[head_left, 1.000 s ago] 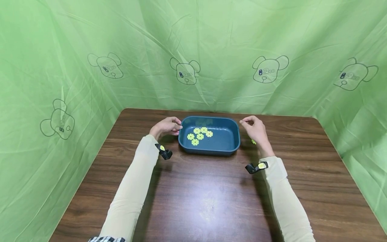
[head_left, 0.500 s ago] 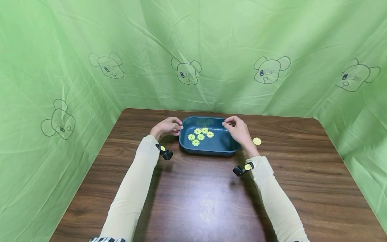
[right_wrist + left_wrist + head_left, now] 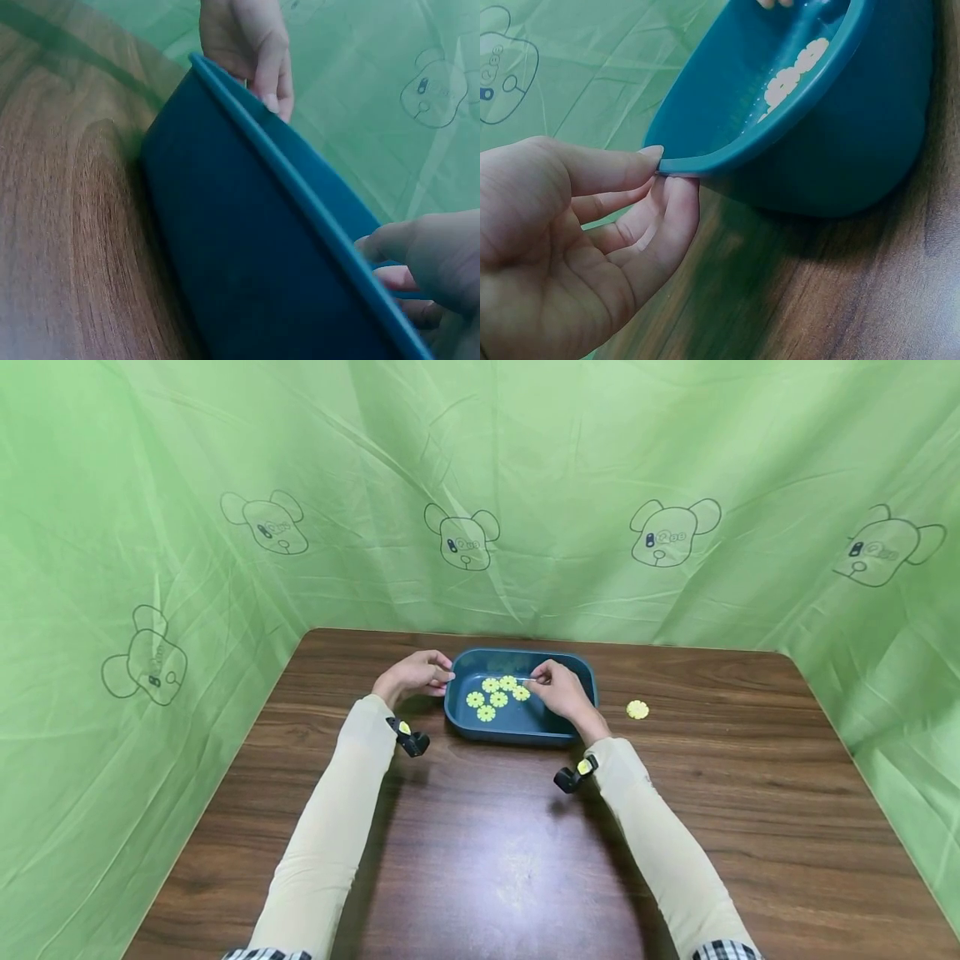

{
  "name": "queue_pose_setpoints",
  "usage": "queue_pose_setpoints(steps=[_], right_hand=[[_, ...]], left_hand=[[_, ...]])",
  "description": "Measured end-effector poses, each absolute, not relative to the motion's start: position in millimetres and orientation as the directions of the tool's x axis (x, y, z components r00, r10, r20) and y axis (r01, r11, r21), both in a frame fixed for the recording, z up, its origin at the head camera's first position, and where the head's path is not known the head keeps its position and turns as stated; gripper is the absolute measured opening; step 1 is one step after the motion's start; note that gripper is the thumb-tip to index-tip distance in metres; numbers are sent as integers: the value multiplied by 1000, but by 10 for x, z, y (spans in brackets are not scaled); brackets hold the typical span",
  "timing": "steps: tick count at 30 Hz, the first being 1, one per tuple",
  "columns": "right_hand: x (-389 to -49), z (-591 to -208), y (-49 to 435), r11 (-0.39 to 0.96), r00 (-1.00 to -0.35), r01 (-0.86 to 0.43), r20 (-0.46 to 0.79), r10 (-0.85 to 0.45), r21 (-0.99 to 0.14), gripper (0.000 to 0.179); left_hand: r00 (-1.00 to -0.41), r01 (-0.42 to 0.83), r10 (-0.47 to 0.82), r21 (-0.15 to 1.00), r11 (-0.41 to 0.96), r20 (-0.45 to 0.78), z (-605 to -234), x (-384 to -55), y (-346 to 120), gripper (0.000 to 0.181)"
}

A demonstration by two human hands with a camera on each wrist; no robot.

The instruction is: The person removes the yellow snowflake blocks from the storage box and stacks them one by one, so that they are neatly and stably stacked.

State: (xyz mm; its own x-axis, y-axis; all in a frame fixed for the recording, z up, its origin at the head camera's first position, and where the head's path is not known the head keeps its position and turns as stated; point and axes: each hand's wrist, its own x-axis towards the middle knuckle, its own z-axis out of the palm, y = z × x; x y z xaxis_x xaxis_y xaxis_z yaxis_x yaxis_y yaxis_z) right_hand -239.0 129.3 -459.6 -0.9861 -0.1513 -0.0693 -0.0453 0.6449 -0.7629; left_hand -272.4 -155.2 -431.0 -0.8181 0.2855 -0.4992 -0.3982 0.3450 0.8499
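A dark blue rectangular basin (image 3: 525,727) rests on the table. My left hand (image 3: 416,675) pinches the rim at its left end; in the left wrist view the thumb (image 3: 622,166) lies on top of the rim and the fingers below. Several yellow flower-shaped discs (image 3: 498,699) lie on the left half of the basin floor. Over the basin's middle, my right hand (image 3: 564,693) has thumb and forefinger pinched together, with a thin pale edge showing at the tips, seemingly another disc seen side-on. In the right wrist view the basin wall hides what those fingers (image 3: 382,241) hold.
One more yellow disc (image 3: 637,710) lies on the wooden table (image 3: 480,827), right of the basin. Green curtains (image 3: 555,460) with bear-head drawings hang behind the table and at both sides. Each wrist wears a black camera mount (image 3: 408,739).
My right hand has moved left from beside the basin to over its middle, uncovering the disc on the table. The left hand stays at the rim.
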Motion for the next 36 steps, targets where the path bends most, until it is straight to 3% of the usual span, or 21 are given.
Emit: queue_pose_setpoints(steps=[16,27,36], right_hand=[[-2539,-4673,1163,797,-960,-39,-198,-197,-603,39],[-2554,-4710,1149,859,-963,-110,-159,-216,-501,29],[-2528,-4668,1153,873,-957,-87,-203,-207,-479,22]], left_hand=[[-820,-398,285,853,337,-495,-4305,-2722,-1545,30],[-820,-399,282,851,342,-498,-4312,-2732,-1550,29],[-818,-396,287,850,348,-499,-4321,-2734,-1556,29]])
